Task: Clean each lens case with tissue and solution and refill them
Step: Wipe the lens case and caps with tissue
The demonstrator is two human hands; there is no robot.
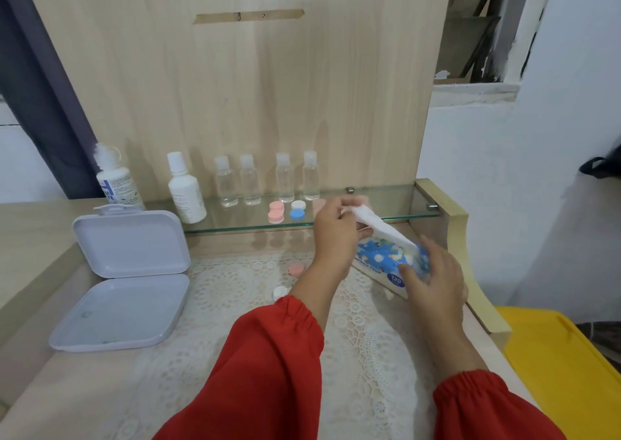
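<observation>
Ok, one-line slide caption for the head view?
Left hand pulls a tissue from the pack steadied by the right hand.

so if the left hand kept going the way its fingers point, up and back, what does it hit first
Probably the pale pink lens case on the glass shelf, just behind the left hand, which pinches a tissue. Depth is hard to judge; it may pass above.

White tissue [379, 226] drawn taut from blue pack [386, 264]; pink, blue-white lens cases [276, 212] on glass shelf [396, 209]
</observation>
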